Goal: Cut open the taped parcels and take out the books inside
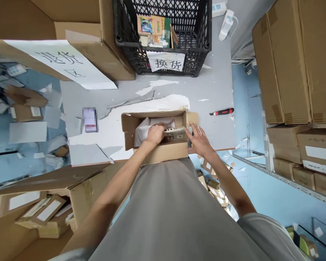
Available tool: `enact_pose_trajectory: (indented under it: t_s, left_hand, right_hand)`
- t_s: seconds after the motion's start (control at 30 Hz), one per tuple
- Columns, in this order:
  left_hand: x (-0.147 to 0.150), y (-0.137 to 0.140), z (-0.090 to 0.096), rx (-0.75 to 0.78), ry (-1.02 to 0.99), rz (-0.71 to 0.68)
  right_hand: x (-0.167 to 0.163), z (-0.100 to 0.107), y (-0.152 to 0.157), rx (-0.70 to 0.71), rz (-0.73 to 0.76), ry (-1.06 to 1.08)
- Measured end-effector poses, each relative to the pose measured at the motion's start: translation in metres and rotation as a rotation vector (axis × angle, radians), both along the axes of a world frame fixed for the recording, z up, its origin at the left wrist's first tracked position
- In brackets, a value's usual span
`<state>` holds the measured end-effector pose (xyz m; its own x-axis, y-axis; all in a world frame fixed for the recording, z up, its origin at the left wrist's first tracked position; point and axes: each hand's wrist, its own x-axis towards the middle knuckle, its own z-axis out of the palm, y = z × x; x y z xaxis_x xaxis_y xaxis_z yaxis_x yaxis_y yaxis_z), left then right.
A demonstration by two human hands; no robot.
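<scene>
Curling closed, left fingers (160,128) seemingly pinch a printed packet (176,134); right fingers (195,130) spread against the carton (165,153).

1. Left bare hand (155,133): fingertips hidden behind its own knuckles; its exact grip cannot be told;
2. Small grey printed packet (176,135): left end hidden by that hand; finer lettering too small to read;
3. Open brown cardboard box (167,154): floor partly covered by crumpled whitish wrap (142,132);
4. Flat rectangular phone (90,119): screen blurred into blocks;
5. Black plastic lattice crate (194,59): far side cut off above.
</scene>
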<state>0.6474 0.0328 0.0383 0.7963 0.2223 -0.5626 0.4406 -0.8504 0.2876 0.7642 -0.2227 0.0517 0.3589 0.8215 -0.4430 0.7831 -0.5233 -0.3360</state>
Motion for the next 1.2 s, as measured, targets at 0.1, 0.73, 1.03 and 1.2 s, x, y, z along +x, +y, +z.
enact_pose_trajectory:
  t_s: [0.1,0.73,1.03,1.2]
  left_hand:
    - [-0.014,0.003,0.04,-0.001,-0.077,0.034]
    - [-0.104,0.068,0.155,-0.734,-1.184,0.562]
    - [-0.139,0.08,0.137,-0.59,-1.159,0.493]
    - [-0.153,0.065,0.109,-1.203,-0.76,0.908]
  right_hand:
    - [0.001,-0.002,0.007,0.02,-0.03,-0.026]
    - [-0.056,0.126,0.087,0.934,-0.919,0.815]
    - [-0.107,0.126,0.118,0.917,-0.939,0.923]
    - [-0.144,0.116,0.138,1.131,-0.995,0.642]
